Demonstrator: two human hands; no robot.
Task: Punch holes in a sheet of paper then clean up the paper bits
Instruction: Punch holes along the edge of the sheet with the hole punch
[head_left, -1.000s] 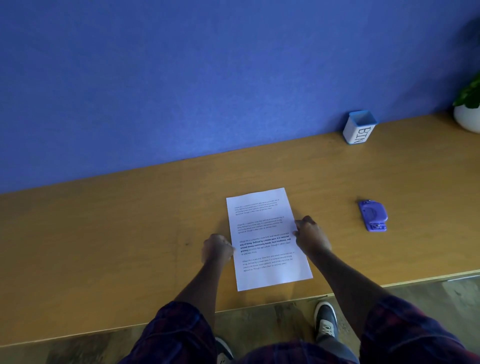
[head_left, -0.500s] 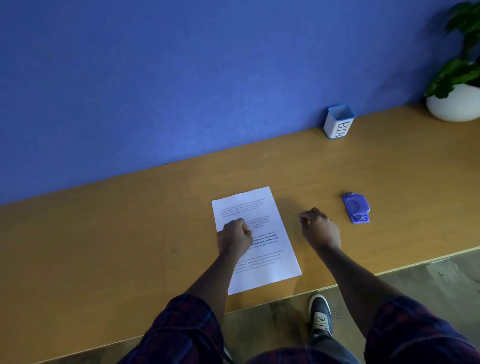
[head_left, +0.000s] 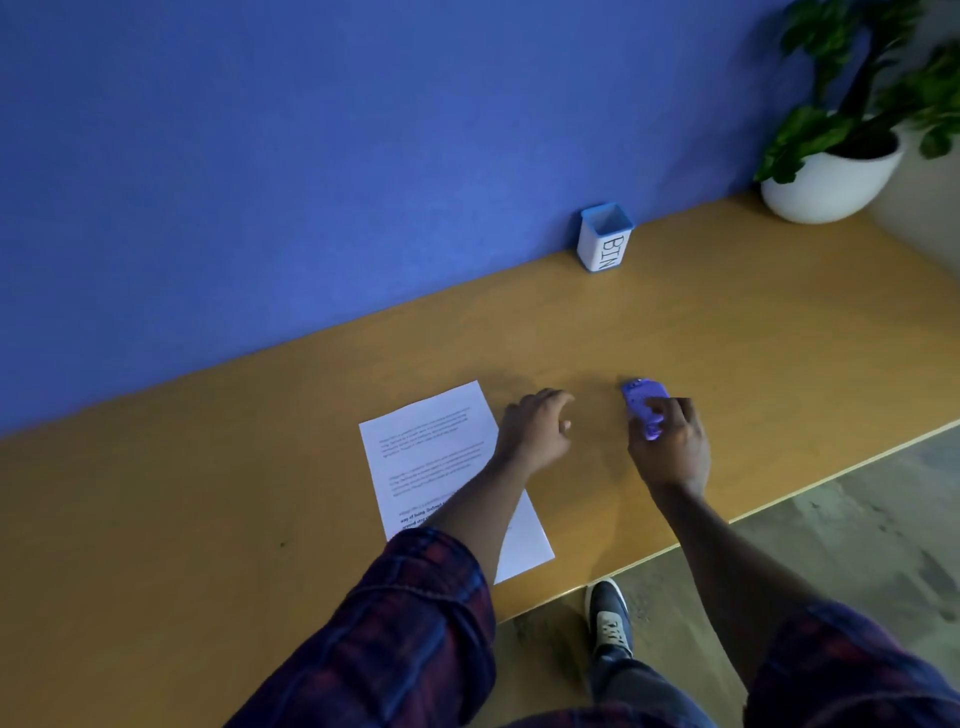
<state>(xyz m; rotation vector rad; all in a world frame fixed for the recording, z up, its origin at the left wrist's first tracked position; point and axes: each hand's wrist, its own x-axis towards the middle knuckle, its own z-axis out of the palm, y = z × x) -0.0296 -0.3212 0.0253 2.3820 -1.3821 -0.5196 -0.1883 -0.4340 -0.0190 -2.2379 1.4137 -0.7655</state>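
Observation:
A white printed sheet of paper (head_left: 431, 457) lies flat on the wooden desk (head_left: 208, 509). My left forearm crosses its lower right part. My left hand (head_left: 535, 431) hovers just past the sheet's right edge, fingers loosely apart, holding nothing. To the right, a small purple hole punch (head_left: 643, 402) rests on the desk, and my right hand (head_left: 670, 447) lies over its near end with the fingers closing around it. A white cup with a blue rim, marked BIN (head_left: 605, 238), stands at the wall behind.
A potted plant in a white bowl (head_left: 831, 182) stands at the desk's far right. A blue wall runs along the back. The desk's front edge (head_left: 649, 556) cuts diagonally, with floor and my shoe (head_left: 610, 621) below it.
My right hand has reached right onto the hole punch. My left hand has left the sheet's middle and moved right past its edge. The view has swung rightwards.

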